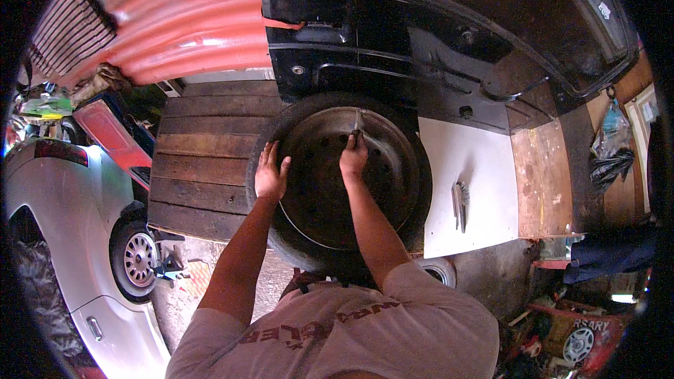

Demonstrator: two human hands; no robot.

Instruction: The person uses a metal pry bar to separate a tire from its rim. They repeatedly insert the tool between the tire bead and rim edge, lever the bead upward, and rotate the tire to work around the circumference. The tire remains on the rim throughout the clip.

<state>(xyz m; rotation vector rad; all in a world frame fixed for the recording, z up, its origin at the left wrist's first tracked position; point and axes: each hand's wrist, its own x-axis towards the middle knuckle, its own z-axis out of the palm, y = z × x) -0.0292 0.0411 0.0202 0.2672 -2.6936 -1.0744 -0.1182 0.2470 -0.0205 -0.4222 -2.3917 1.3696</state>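
Note:
A black tire on a steel wheel rim [404, 168] lies on the wooden bench in front of me, the rim's dish brown and dusty with a ring of holes. My left hand [269, 173] rests flat on the tire's left side, fingers stretched out and holding nothing. Closed in a fist, my right hand [353, 156] grips a slim tool [359, 121] with a dark handle end and a pale tip. That tip meets the inner wall of the rim at its far side. The tool's exact kind is too small to tell.
Right of the tire, a brush [461, 200] and a thin tool lie on a white board [474, 154]. Dark wooden planks [210, 144] extend left. A black panel [365, 42] stands behind the wheel. A silver car [70, 196] is at far left, a plastic bag [612, 133] hangs right.

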